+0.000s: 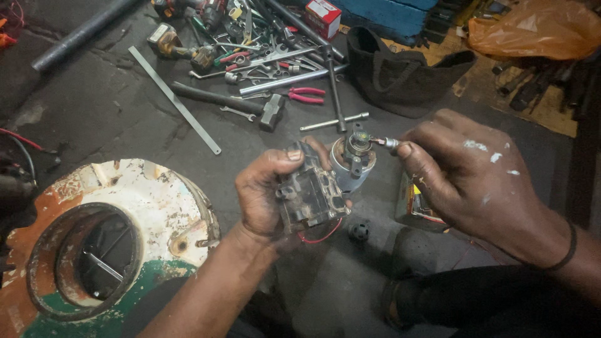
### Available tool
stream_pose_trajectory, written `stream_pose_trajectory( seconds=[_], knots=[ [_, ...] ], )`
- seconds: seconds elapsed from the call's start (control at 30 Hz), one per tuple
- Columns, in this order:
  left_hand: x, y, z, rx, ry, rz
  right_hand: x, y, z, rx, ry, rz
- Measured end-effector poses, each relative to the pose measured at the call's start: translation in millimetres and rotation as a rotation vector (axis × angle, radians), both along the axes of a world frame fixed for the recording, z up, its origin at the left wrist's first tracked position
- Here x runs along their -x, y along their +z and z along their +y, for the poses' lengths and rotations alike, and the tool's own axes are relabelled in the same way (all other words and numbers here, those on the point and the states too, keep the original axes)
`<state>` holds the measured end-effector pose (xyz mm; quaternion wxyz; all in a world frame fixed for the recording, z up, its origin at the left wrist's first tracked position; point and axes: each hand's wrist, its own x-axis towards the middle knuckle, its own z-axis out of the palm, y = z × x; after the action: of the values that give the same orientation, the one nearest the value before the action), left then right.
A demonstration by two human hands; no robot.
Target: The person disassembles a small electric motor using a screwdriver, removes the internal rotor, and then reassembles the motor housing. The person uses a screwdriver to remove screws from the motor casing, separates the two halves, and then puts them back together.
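Note:
My left hand (266,191) grips a grimy dark motor part (313,191) with a round metal end plate and a red wire hanging below it. My right hand (466,175), flecked with white paint, pinches a small metal socket bit (387,143) against a fitting on top of the part's round end (357,147). Both hands are held above the dark floor, close together at the centre of the view.
A round white, green and rust-coloured housing (156,200) with a large hole lies at lower left. Behind are scattered spanners, red-handled pliers (307,95), a hammer (238,103), a flat metal strip (175,100), a dark bag (400,75), an orange plastic bag (538,28). A small black knob (359,230) lies below.

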<state>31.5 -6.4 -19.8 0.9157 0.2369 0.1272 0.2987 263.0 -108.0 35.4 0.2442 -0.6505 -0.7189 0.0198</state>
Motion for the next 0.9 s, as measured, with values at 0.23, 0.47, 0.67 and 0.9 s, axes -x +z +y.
stream_pose_trajectory(
  seconds=[0.23,0.47,0.67,0.9],
  knots=[
    [0.3,-4.0,-0.7,-0.001,-0.017,-0.034,1.3,-1.3,-0.5,0.001,-0.019,0.004],
    [1.4,-3.6,1.4,-0.04,-0.029,-0.018,0.1,-1.1,2.4,0.069,-0.079,0.067],
    [1.3,-2.8,1.8,-0.047,-0.017,0.002,0.7,-2.3,2.6,0.127,-0.097,0.102],
    [2.4,-1.0,-1.7,-0.035,-0.002,-0.002,1.4,-2.5,1.7,0.063,-0.027,0.1]
  ],
)
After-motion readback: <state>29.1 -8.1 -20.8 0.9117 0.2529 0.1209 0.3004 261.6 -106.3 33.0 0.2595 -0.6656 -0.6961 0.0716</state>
